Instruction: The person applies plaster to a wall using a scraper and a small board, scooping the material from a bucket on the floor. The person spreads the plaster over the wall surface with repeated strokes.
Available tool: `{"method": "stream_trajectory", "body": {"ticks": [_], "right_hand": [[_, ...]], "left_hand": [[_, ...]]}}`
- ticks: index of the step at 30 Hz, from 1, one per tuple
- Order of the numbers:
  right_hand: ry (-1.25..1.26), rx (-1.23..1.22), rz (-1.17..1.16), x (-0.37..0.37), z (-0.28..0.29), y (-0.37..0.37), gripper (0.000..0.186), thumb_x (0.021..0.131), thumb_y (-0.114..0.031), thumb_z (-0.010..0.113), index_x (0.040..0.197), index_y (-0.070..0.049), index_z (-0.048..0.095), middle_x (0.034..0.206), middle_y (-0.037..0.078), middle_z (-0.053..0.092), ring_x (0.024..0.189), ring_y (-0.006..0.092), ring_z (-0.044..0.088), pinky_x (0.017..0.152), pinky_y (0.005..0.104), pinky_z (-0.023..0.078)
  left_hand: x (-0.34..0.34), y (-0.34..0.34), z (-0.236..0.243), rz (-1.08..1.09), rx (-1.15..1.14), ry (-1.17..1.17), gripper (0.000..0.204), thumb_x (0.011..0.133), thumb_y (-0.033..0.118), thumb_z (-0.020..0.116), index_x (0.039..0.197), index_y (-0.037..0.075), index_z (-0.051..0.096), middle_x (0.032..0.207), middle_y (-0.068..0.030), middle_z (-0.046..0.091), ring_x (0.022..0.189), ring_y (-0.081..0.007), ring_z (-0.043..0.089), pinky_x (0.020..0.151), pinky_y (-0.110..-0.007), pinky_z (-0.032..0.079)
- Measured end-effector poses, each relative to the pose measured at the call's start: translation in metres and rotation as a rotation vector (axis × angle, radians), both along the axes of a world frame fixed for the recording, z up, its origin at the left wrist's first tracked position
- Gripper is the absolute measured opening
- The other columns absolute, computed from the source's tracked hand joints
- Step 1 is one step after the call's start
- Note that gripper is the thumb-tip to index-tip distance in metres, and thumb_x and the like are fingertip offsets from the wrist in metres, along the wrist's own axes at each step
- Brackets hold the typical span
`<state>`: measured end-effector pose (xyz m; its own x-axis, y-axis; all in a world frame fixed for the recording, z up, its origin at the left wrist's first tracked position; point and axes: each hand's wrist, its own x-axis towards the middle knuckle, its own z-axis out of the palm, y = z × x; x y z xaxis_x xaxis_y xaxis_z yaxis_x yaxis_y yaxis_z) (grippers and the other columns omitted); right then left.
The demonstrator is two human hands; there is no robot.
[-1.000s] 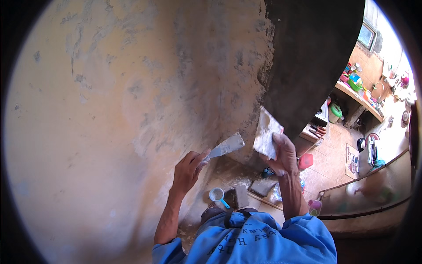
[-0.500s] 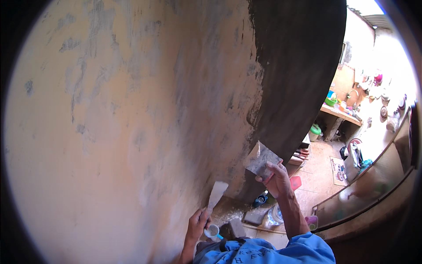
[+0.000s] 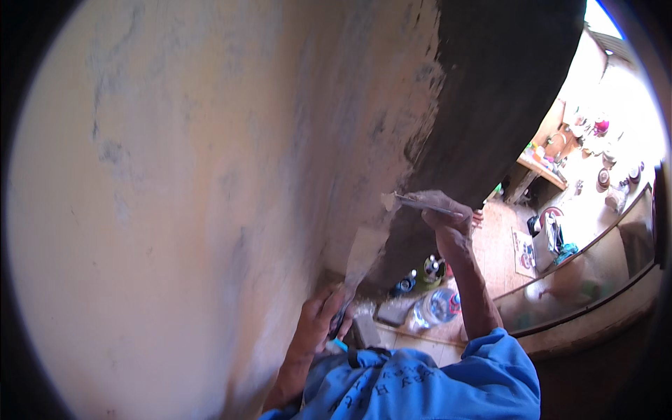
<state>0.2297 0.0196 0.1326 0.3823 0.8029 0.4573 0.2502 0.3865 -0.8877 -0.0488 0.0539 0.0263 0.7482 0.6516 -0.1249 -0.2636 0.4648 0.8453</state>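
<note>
My left hand (image 3: 316,323), low beside the wall, is closed round the handle of a putty knife (image 3: 361,257) with a wide, pale, coated blade pointing up. Close below that hand shows a bit of a light blue thing (image 3: 339,344), mostly hidden. My right hand (image 3: 453,218) grips a thin flat scraper plate (image 3: 428,204), seen nearly edge-on. Pale putty (image 3: 389,201) sits at the plate's left end, close to the wall; whether it touches, I cannot tell. The wall (image 3: 189,189) is smeared beige and grey, with a dark grey strip (image 3: 497,77) along its right side.
Down on the floor stand a large clear plastic bottle (image 3: 437,306), a dark blue bottle (image 3: 404,283) and grey blocks (image 3: 365,331). To the right runs a curved low partition (image 3: 574,294). Farther off are a counter (image 3: 542,170) with colourful items and a patterned mat (image 3: 523,252).
My right hand has risen and turned the plate from face-on to nearly edge-on. The putty knife has moved up and right, nearer the plate. The view has shifted slightly.
</note>
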Motion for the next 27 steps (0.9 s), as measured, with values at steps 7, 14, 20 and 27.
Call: {"method": "stream_trajectory", "body": {"ticks": [7,14,20,27], "right_hand": [[-0.599,0.207,0.072,-0.010,-0.004,0.011,0.021,0.079,-0.011,0.069,0.100,-0.010,0.074,0.102,0.005,0.072,0.100,0.0255,0.064,0.090,0.0385,0.049],[-0.806,0.080,-0.229,0.000,-0.018,0.023,0.020,0.084,-0.013,0.065,0.101,-0.008,0.072,0.105,0.007,0.071,0.096,0.0241,0.063,0.085,0.0355,0.051],[-0.958,0.277,-0.264,-0.018,0.014,-0.007,0.020,0.083,-0.019,0.068,0.100,-0.009,0.072,0.104,0.006,0.070,0.096,0.0252,0.063,0.084,0.0382,0.050],[-1.381,0.121,-0.240,-0.050,0.016,-0.022,0.044,0.067,-0.017,0.072,0.111,-0.015,0.069,0.124,0.000,0.062,0.108,0.0198,0.057,0.077,0.0359,0.044]], "left_hand": [[0.000,-0.002,0.049,0.034,0.013,-0.144,0.026,0.100,0.025,0.053,0.107,0.000,0.054,0.078,-0.0083,0.060,0.049,-0.0092,0.050,0.040,-0.022,0.038],[0.003,-0.005,0.048,0.162,0.202,-0.107,0.027,0.101,0.022,0.052,0.110,-0.003,0.055,0.077,-0.0072,0.059,0.049,-0.0074,0.049,0.041,-0.021,0.036],[0.011,0.003,0.048,0.222,0.205,-0.009,0.025,0.101,0.022,0.052,0.110,-0.001,0.054,0.077,-0.0051,0.059,0.050,-0.0064,0.049,0.041,-0.020,0.036],[0.019,0.004,0.050,0.229,0.236,0.081,0.024,0.101,0.022,0.051,0.109,0.000,0.054,0.075,-0.0027,0.057,0.049,-0.0056,0.048,0.041,-0.020,0.037]]}}
